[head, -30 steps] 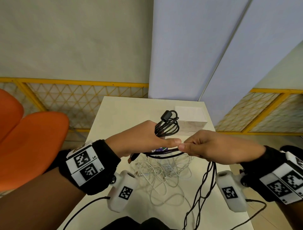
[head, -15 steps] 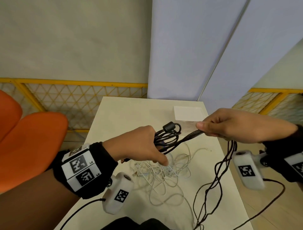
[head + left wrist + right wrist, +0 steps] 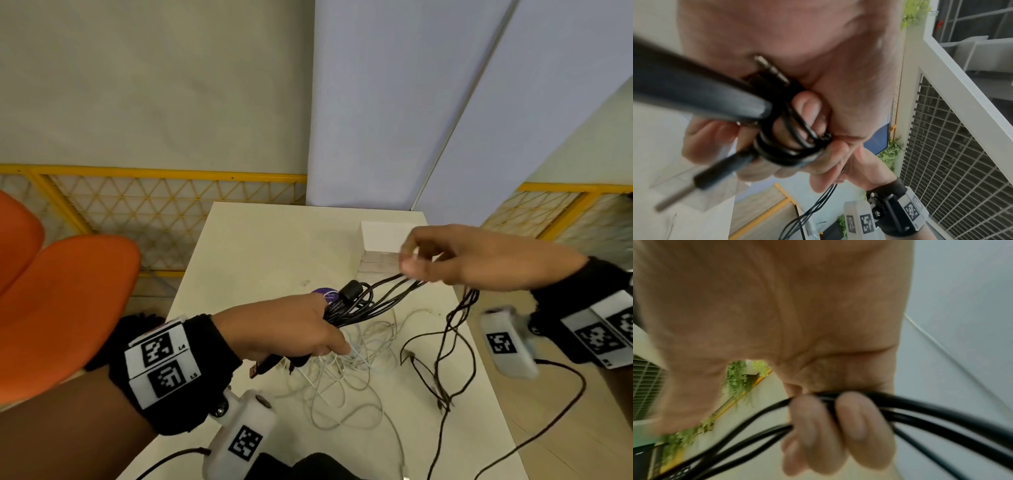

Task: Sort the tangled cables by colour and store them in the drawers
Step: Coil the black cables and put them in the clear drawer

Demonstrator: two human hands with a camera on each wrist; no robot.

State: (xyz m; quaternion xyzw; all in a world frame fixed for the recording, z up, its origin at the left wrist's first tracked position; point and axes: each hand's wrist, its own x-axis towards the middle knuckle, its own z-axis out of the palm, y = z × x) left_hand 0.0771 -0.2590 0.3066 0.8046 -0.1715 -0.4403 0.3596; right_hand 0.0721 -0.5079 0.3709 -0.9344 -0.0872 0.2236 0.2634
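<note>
My left hand (image 3: 301, 329) grips a coiled bundle of black cables (image 3: 363, 303) above the table; the left wrist view shows the coils (image 3: 789, 142) wrapped in its fingers, with a jack plug sticking out. My right hand (image 3: 442, 257) holds the stretched strands of the same black cables (image 3: 910, 408), fingers curled round them, up and to the right of the left hand. More black cable (image 3: 445, 346) hangs from it down to the table. A tangle of white cables (image 3: 346, 370) lies on the table under the left hand.
A small white drawer box (image 3: 380, 246) stands at the table's (image 3: 260, 246) far right, behind my right hand. An orange chair (image 3: 58, 308) is at the left. A yellow mesh fence (image 3: 164, 205) and blue panels rise behind the table.
My right hand has pulled the black strands up and to the right, away from the left hand, which has dropped a little with the coil. The hands were touching a second ago.
</note>
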